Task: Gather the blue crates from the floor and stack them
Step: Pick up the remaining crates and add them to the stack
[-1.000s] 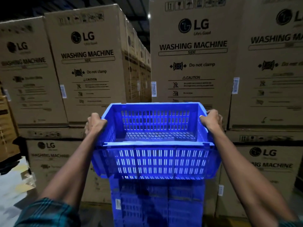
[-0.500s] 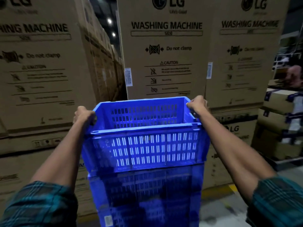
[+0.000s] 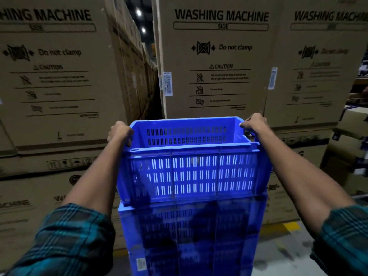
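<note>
A single head-worn view looks forward and slightly down from above the person's shoulders, close along both forearms. It faces a wall of cardboard boxes (image 3: 219,56) near ahead, with a blue crate (image 3: 191,172) filling the lower centre and a strip of floor (image 3: 278,248) at the bottom right edge.

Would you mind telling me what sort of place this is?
Most likely an appliance warehouse: tall stacked washing machine cartons fill the background, a yellow floor line runs below them, and blue plastic crates are being stacked.
</note>
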### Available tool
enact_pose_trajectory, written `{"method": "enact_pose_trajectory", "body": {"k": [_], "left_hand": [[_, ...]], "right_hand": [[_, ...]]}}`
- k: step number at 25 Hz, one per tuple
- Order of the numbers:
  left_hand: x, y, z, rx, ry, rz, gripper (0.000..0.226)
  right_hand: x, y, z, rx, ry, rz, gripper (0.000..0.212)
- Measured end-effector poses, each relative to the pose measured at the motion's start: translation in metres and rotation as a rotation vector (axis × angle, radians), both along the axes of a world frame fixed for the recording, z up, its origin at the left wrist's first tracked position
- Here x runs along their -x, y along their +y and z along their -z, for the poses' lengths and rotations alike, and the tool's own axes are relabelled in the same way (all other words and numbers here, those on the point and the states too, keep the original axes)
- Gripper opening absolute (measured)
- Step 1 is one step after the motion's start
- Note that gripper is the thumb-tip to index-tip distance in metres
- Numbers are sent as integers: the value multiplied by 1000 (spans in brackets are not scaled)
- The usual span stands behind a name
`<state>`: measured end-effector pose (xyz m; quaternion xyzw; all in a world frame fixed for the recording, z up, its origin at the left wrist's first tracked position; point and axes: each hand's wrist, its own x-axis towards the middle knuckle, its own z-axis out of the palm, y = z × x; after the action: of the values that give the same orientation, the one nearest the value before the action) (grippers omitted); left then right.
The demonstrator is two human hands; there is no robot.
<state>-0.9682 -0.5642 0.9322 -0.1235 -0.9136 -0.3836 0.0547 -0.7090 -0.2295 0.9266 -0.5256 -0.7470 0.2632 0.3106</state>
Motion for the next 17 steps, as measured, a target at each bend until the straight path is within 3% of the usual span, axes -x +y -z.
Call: {"method": "enact_pose_trajectory", "body": {"k": [9,17], "left_hand": [[-4,-14,1,6,-30,-32,13],[-8,-26,1,216,-38,48,10]], "right_hand": [[10,19,14,-29,-49,-113,27],[9,33,14,63,-122,-320,42]]}}
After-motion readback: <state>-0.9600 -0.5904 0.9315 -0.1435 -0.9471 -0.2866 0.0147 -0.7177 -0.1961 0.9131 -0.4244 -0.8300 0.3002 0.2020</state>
